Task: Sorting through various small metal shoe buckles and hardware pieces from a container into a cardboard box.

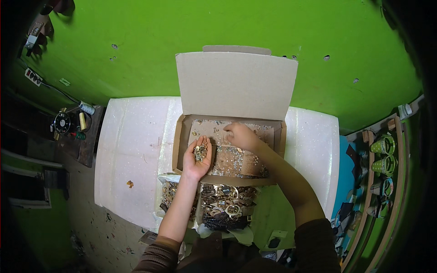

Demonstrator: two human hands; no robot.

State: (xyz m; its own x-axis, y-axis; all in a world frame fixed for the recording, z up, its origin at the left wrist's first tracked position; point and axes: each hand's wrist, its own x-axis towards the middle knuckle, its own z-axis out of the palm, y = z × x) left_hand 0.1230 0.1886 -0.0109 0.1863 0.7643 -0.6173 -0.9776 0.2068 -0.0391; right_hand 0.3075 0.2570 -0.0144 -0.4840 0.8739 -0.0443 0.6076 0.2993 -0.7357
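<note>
My left hand [196,167] lies palm up over the left part of an open cardboard box [282,139], holding a small heap of tiny gold and silver-coloured pieces [200,153] in its cupped palm. To its right, my right hand [244,136] hangs over the box with bent fingers drawn together; whatever they pinch is too small to make out. Loose shiny bits [227,169] are scattered across the box's bottom, around brown cardboard pieces [251,164]. The box's lid [236,84] stands raised at the back.
A container of metal buckles and ornaments [227,200] sits in front of the box, beside another filled with small pieces [168,193]. Both rest by the white table's [132,141] near edge. Shoes fill a wooden rack [398,150] at right; a side table [86,145] with spools stands left.
</note>
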